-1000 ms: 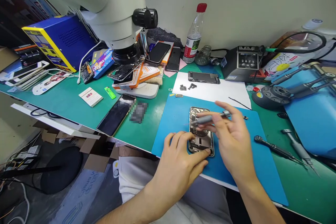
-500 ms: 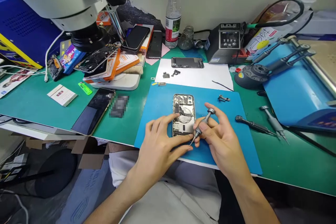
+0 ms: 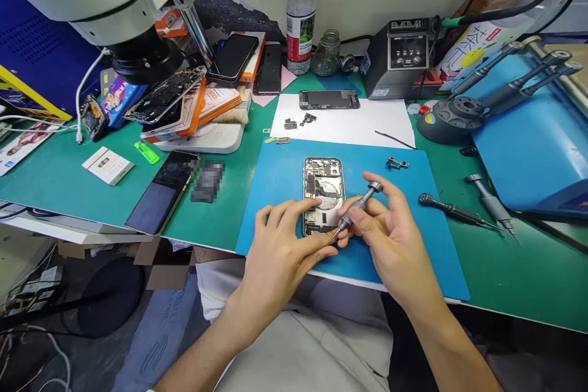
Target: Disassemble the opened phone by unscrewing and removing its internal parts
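An opened phone [image 3: 329, 191] lies on a blue mat [image 3: 275, 171], its inner parts and a round coil showing. My left hand [image 3: 285, 245] steadies it, with one fingertip on its inside and other fingers at the lower edge. My right hand [image 3: 386, 234] is closed round a grey precision screwdriver [image 3: 362, 201], tilted with its cap up and right. The screwdriver's tip points down beside my left fingertips at the phone's bottom edge; the exact contact spot is hidden. Small metal parts [image 3: 397, 163] lie on the mat to the upper right.
Two more screwdrivers, one black [image 3: 452, 211] and one grey [image 3: 491, 202], lie at the right. Behind the mat, white paper [image 3: 358, 125] bears a phone screen [image 3: 329, 100] and small parts. A microscope [image 3: 138, 18] overhangs stacked phones and boxes at left. A soldering station [image 3: 395, 58] stands behind.
The screwdriver's tip has shifted slightly up and left, closer to my left fingertips and the phone's lower edge. The view has tilted down slightly. Both hands keep their holds.
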Demonstrator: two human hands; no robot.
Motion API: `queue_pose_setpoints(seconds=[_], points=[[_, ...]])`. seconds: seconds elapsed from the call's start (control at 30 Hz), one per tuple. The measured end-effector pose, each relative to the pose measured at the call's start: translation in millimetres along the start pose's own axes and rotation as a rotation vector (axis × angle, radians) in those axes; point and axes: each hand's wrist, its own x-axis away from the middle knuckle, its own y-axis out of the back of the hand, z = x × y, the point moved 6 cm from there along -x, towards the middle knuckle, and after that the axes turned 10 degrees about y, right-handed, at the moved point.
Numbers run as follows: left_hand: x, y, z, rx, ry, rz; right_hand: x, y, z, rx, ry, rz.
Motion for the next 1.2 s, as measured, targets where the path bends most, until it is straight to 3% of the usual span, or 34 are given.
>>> queue_pose_setpoints(seconds=[0.27, 1.2], points=[[-1.4, 1.9, -1.9, 0.008, -0.007, -0.026, 0.6, -1.7, 0.3, -0.092, -0.019, 0.006], [-0.1, 2.3, -2.0, 0.006, -0.019, -0.031, -0.6, 0.7, 0.4, -0.079, 0.010, -0.015]])
